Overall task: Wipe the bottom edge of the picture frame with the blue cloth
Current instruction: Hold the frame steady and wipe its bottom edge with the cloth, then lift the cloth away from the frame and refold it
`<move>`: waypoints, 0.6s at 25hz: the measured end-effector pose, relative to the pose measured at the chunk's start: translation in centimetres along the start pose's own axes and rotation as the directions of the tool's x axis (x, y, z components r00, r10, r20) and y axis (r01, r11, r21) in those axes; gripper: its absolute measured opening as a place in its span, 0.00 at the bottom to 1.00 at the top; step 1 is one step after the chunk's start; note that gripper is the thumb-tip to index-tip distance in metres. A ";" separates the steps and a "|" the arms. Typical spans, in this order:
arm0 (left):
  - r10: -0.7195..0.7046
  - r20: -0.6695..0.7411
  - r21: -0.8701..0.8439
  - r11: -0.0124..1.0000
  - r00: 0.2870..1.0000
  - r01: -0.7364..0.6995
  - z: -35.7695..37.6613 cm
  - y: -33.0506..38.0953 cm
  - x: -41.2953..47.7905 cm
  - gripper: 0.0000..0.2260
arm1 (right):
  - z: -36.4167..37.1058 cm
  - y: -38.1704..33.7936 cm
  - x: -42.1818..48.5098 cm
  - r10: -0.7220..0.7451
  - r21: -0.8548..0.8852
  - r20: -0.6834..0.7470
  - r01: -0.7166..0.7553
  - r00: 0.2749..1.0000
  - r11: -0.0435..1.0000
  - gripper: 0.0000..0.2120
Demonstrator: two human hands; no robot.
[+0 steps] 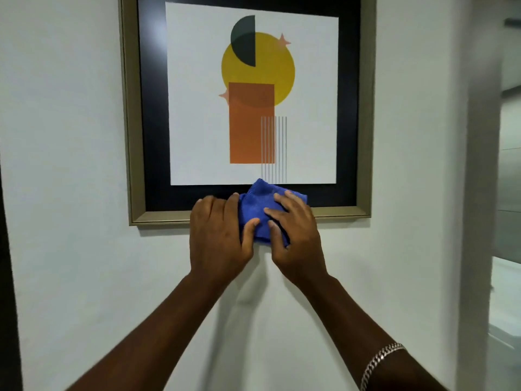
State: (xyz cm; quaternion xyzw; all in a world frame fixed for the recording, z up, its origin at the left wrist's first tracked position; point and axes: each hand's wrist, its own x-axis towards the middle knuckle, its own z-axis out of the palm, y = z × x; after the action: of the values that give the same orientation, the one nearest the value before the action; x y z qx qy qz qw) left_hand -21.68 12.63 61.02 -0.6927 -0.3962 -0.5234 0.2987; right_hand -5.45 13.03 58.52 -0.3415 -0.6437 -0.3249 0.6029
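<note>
A picture frame [162, 215] with a dull gold moulding and black mat hangs on a white wall; its print shows a yellow circle, a dark half-disc and an orange rectangle. A bunched blue cloth [260, 204] is pressed over the middle of the frame's bottom edge, covering part of the mat and hanging a little below the moulding. My left hand [218, 235] lies flat on the bottom edge, its thumb pinching the cloth's left side. My right hand [296, 235] spreads over the cloth's right half, fingers on the fabric. A chain bracelet circles my right wrist.
White wall [70, 277] surrounds the frame. The wall ends at a corner [476, 193] on the right, with a greyish room beyond it. A dark vertical strip [7, 277] runs down the far left.
</note>
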 end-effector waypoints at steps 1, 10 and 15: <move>-0.051 0.007 -0.042 0.998 0.999 0.051 0.2 1.0 0.1 0.22 | -0.4 0.0 -0.3 0.057 -0.055 -0.051 -0.060 0.997 0.997 0.12; -0.263 -0.033 -0.729 0.666 0.964 0.157 0.2 9.8 -1.2 0.19 | -6.6 0.2 -1.7 0.700 0.516 -0.088 -0.568 0.709 0.641 0.24; -0.337 0.171 -0.809 0.488 0.926 0.327 3.1 15.6 -7.1 0.17 | -12.8 3.5 -7.8 0.814 0.588 0.210 -0.735 0.542 0.338 0.22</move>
State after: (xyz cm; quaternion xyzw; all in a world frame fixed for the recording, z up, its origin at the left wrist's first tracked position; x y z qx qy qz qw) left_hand -7.73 5.62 53.40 -0.6583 -0.2284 -0.6980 -0.1649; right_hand 4.87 4.00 51.52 -0.3684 -0.4318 0.2098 0.7961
